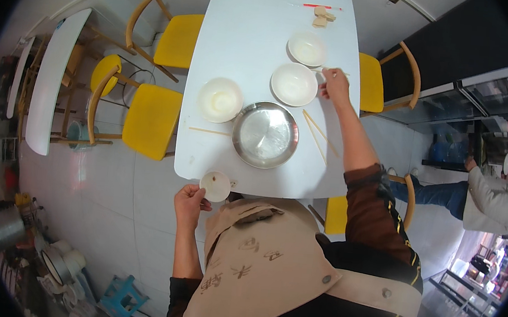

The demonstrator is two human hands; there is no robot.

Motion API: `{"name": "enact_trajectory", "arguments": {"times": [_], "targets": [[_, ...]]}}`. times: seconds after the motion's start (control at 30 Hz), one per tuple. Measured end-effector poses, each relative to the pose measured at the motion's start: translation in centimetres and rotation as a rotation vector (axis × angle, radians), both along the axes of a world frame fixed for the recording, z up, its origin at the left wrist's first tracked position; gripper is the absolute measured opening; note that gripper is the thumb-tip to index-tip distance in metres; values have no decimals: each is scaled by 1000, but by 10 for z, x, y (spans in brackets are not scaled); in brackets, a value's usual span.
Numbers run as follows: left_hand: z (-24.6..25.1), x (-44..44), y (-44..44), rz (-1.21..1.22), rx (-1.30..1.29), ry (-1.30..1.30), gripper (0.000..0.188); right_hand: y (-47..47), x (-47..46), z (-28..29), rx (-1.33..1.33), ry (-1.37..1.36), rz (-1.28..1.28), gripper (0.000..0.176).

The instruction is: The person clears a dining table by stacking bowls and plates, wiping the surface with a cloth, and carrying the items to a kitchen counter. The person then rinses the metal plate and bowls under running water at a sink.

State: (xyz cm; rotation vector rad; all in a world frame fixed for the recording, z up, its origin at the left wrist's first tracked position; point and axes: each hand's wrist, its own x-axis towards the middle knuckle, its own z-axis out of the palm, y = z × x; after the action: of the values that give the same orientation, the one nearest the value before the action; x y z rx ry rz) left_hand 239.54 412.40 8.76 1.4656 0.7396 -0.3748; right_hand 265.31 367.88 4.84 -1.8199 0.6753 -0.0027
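Observation:
My left hand (192, 200) pinches the rim of a small white dish (215, 187) with a brown speck in it, at the table's near edge. My right hand (334, 86) is at the table's right side, its fingertips over a pair of chopsticks (345, 73); whether they grip is unclear. Left of it stands a white bowl (293, 84), touching or nearly touching another white bowl (307, 49) behind. A third white bowl (220, 100) with yellowish residue is beside a round steel pan (265, 135). Two chopsticks (316, 132) lie right of the pan, and one chopstick (208, 131) lies left.
Crumpled tan paper (323, 16) and a red-wrapped strip (317, 6) lie at the far right of the white table (248, 29). Yellow chairs (152, 121) flank it. A blue stool (123, 297) is on the floor at lower left. Another person (491, 199) stands at the right.

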Motion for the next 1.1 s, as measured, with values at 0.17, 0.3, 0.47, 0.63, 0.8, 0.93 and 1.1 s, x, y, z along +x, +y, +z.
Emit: {"name": "enact_trajectory", "arguments": {"times": [0.17, 0.3, 0.47, 0.63, 0.8, 0.93, 1.1], "targets": [[-3, -18, 3, 22, 28, 19, 9, -15, 80, -6, 53, 133, 48, 23], [-1, -31, 4, 72, 29, 23, 9, -16, 106, -24, 46, 177, 54, 20], [-6, -40, 10, 68, 16, 20, 11, -24, 102, -25, 78, 33, 53, 18], [-6, -24, 12, -8, 28, 24, 15, -27, 49, 16, 105, -61, 138, 3], [-4, 2, 11, -89, 20, -33, 16, 4, -11, 33, 72, 43, 248, 4], [5, 21, 7, -120, -14, -51, 16, 9, -26, 19, 73, 57, 245, 6], [5, 20, 17, -117, 4, -44, 15, 25, -29, 21, -221, 57, 173, 8]]}}
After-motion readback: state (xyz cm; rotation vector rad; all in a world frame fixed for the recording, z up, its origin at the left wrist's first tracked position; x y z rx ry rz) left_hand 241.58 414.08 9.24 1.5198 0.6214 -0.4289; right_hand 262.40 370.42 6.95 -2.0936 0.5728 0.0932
